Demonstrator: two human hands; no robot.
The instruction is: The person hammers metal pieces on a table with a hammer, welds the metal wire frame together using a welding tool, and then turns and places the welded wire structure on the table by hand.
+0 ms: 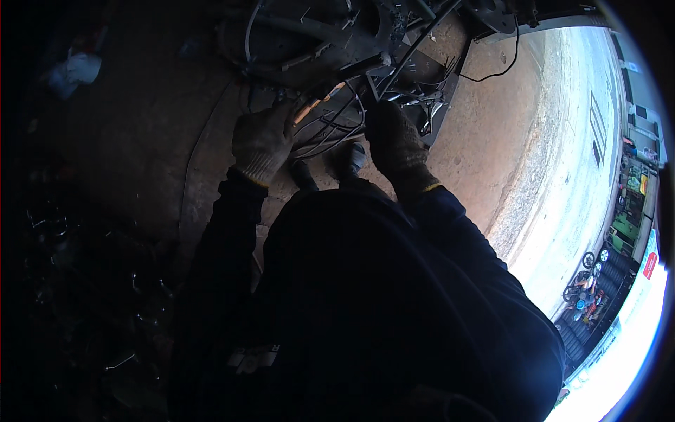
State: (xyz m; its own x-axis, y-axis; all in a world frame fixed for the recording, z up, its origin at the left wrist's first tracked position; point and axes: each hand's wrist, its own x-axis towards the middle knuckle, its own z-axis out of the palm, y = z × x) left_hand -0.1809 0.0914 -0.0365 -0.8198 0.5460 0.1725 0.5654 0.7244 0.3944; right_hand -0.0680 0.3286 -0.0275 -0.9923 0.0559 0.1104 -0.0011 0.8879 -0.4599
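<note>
The orange piece lies between your left hand and right hand, nearer the left; shadow hides whether either hand's fingers grip. It should handle stiff and light, best held mid-length.

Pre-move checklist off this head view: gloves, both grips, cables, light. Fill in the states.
1. Gloves worn: ok; left grip and right grip both wear knit gloves with yellow cuff edges.
2. Left grip secure on the slim orange object: cannot tell; fingertips are in shadow beside its lower end.
3. Right grip's hold: cannot tell; fingertips too dark.
4. Space between grips free of looped thin black cables: not ok; loops show there.
5. Light: not ok; work area is dim.
</note>
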